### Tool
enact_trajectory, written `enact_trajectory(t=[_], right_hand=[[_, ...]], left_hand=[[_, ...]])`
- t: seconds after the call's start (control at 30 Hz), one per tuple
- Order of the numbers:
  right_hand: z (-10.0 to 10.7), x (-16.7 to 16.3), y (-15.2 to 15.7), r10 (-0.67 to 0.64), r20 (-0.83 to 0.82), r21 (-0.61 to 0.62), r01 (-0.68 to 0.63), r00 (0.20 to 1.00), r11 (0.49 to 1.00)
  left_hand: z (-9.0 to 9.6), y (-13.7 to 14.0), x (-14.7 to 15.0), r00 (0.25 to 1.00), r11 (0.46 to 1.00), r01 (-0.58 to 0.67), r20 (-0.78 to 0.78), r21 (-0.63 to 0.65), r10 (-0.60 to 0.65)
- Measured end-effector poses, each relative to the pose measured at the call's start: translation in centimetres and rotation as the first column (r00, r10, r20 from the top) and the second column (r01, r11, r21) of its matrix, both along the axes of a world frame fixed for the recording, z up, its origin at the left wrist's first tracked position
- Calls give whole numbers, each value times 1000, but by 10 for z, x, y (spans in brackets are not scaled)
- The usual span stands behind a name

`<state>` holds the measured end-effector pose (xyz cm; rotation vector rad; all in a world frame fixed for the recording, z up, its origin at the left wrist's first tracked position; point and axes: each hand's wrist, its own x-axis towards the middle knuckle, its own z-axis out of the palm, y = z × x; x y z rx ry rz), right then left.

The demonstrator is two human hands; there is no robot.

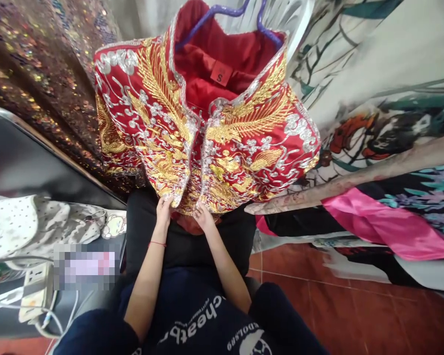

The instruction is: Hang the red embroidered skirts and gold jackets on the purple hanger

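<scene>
A red jacket point(277, 133) with gold and silver embroidery hangs in front of me on a purple hanger point(222, 11). Its front is parted, and a label with the letter S point(220, 74) shows on the red lining inside the collar. At the bottom of one front edge, my left hand point(164, 209) pinches the hem. My right hand point(203, 215) has its fingers closed on the lower corner of the other front edge. The jacket's lower part rests over my lap, and its back is mostly hidden.
On the left, a black chair point(29, 158) holds a white dotted cloth point(11, 224) and a power strip point(35, 291) with cables. Sequined fabric point(40, 74) hangs behind it. Printed garments point(373, 113) and a pink sash point(377, 222) hang at right above red floor tiles point(340, 310).
</scene>
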<state>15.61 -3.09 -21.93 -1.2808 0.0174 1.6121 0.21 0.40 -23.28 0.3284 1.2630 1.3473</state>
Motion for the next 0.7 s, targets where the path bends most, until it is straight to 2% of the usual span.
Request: enact_trajectory(t=[0.13, 0.27, 0.5, 0.7], right_hand=[[-9, -8, -10, -24, 21, 77, 22, 1000, 997], [-10, -7, -15, -71, 69, 162, 59, 995, 985], [1, -15, -18, -83, 116, 227, 55, 990, 972], [7, -22, -23, -58, 134, 245, 23, 989, 969]], left_hand=[[0, -13, 3, 979, 987, 156, 134, -28, -151], [3, -15, 9, 948, 969, 243, 221, -48, -227], [9, -23, 14, 917, 949, 307, 290, -67, -276], [6, -39, 33, 911, 959, 281, 322, -22, -260]])
